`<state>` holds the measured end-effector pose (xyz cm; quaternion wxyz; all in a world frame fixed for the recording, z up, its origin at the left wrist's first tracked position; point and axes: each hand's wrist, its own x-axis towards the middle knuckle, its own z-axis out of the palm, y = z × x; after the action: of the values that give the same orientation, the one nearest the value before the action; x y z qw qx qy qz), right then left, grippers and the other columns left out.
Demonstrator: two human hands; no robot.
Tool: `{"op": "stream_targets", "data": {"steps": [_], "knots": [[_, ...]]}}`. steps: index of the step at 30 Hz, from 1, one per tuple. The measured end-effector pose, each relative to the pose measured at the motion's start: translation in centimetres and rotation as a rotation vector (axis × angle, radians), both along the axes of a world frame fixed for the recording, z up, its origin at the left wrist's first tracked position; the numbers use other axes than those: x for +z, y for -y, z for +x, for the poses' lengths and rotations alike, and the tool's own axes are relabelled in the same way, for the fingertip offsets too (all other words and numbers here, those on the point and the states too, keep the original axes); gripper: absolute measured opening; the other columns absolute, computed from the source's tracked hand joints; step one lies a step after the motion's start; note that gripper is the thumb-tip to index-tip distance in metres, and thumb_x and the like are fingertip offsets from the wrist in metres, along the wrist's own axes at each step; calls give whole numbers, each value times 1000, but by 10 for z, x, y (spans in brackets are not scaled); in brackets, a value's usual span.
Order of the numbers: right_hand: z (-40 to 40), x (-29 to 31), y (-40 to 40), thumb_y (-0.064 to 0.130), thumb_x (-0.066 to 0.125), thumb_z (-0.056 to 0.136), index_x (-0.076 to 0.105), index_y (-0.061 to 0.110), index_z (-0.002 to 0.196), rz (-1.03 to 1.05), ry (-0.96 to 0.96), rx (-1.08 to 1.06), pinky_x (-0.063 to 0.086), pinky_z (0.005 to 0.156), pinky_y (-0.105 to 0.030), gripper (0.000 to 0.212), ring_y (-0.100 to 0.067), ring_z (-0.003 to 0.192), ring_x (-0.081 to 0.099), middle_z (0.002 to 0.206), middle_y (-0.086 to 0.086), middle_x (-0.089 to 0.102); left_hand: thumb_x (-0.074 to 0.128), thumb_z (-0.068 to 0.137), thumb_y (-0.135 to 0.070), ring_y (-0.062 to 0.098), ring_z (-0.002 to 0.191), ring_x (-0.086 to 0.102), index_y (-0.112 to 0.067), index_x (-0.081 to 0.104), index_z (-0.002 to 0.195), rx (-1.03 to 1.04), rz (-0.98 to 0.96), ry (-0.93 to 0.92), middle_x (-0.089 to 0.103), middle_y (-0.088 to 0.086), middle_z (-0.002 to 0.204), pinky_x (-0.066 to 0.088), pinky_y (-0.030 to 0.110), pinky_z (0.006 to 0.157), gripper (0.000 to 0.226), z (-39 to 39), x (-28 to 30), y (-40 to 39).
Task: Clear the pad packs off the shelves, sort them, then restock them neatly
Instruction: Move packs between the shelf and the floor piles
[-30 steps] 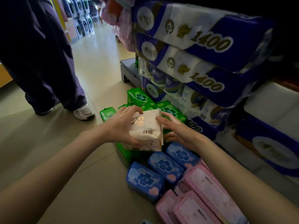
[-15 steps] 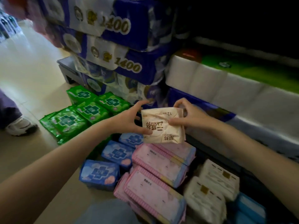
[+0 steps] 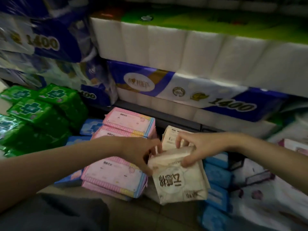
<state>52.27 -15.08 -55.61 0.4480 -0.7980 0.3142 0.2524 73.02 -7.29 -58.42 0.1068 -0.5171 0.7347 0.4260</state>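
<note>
A cream pad pack (image 3: 180,180) with dark lettering is held low over the floor, between the pink and blue stacks. My right hand (image 3: 195,147) pinches its top edge, thumb on the front. My left hand (image 3: 141,151) grips its left top corner with curled fingers. Another cream pack (image 3: 170,135) stands just behind it. Pink packs (image 3: 128,122) are stacked to the left, with more pink ones (image 3: 113,174) nearer me. Green packs (image 3: 38,110) are piled far left. Blue packs (image 3: 216,177) lie on the right.
Big toilet-paper bales marked 1400 (image 3: 200,97) and white rolls (image 3: 166,47) fill the low shelf behind. White packs with purple print (image 3: 270,189) lie at the far right. My knee in dark cloth (image 3: 58,212) is at the bottom left.
Both hands have carried the cream pack rightwards and down, from above the green and blue packs to beside the pink stack. The view has swung right; the standing person is out of sight.
</note>
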Motion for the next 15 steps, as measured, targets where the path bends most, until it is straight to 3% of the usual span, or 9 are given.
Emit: {"op": "stream_targets", "data": {"steps": [3, 7, 11, 13, 15], "knots": [[-10, -26, -27, 32, 71, 80, 37, 28, 113, 89, 40, 36, 53, 81, -27, 48, -12, 102, 57, 118, 4, 51, 73, 73, -45, 18, 129, 27, -31, 33, 131, -192, -52, 326, 33, -6, 139, 30, 41, 106, 72, 8, -16, -23], [-14, -57, -70, 44, 71, 76, 29, 31, 112, -215, 178, 128, 42, 79, -19, 57, -8, 103, 40, 113, 9, 33, 72, 71, -53, 24, 141, -3, -28, 10, 147, -307, -148, 510, -1, -2, 155, 8, 48, 114, 101, 16, -27, -43], [-16, -73, -88, 56, 56, 79, 31, 24, 129, -600, 176, 360, 39, 94, -31, 65, -15, 112, 36, 123, -1, 31, 66, 75, -57, 29, 142, -14, -24, 4, 148, -381, -277, 577, -12, 4, 156, 0, 52, 114, 101, 18, -31, -45], [-14, -84, -92, 65, 41, 72, 42, 22, 122, -823, 176, 415, 48, 83, -38, 66, -22, 99, 52, 112, -8, 49, 64, 75, -61, 31, 142, -19, -25, 1, 149, -405, -291, 620, -17, 5, 156, -6, 55, 112, 103, 21, -32, -44], [-11, -92, -97, 70, 32, 62, 46, 24, 114, -891, 167, 341, 54, 68, -36, 72, -21, 80, 60, 95, -7, 58, 62, 75, -64, 32, 140, -24, -28, -1, 149, -425, -302, 668, -20, 4, 156, -11, 56, 110, 103, 28, -34, -43]]}}
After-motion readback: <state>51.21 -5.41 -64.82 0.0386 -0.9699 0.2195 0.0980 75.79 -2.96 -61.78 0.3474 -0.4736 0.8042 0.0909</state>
